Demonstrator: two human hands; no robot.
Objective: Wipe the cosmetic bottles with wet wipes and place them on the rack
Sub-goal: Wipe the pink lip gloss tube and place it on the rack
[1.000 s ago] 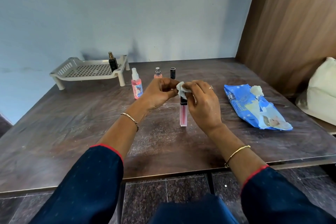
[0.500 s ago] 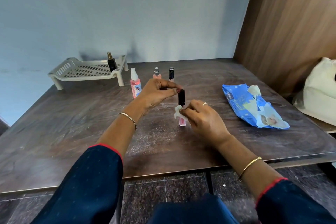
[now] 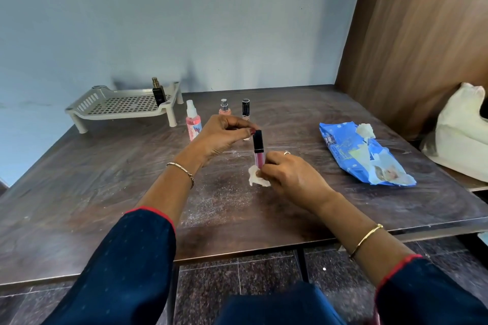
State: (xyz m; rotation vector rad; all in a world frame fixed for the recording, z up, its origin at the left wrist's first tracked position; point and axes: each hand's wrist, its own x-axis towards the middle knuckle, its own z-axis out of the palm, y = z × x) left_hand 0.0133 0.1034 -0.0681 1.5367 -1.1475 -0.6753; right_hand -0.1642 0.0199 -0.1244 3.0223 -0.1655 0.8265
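- head view: a lip gloss tube [image 3: 258, 152] with a pink body and a black cap stands upright just right of the frame's centre, on the dark wooden table [image 3: 105, 179].
- left hand [image 3: 224, 137] reaches in from the lower left; its thumb and fingertips pinch the black cap at the top of the tube.
- right hand [image 3: 293, 179] comes in from the lower right, fingers curled, pinching a crumpled white wet wipe [image 3: 257, 179] against the bottom of the tube's pink body. part of the wipe lies on the table.
- a beige perforated rack [image 3: 124, 107] sits in the upper left of the table, against the blue wall; one small black bottle [image 3: 159, 93] with a gold top stands upright at the rack's right end.
- three more bottles stand in a row beyond the left hand: a pink spray bottle [image 3: 192, 124] just right of the rack, then a peach bottle [image 3: 224, 109] with a silver cap, then a black-capped bottle [image 3: 245, 108], whose lower part is hidden behind the fingers.
- a blue wipes pack [image 3: 361, 155] lies flat on the right of the table, well apart from the hands, with a white wipe sticking out of its far end.
- a cream bag [image 3: 464, 134] rests at the right edge of the frame, beside a wooden panel [image 3: 422, 34].
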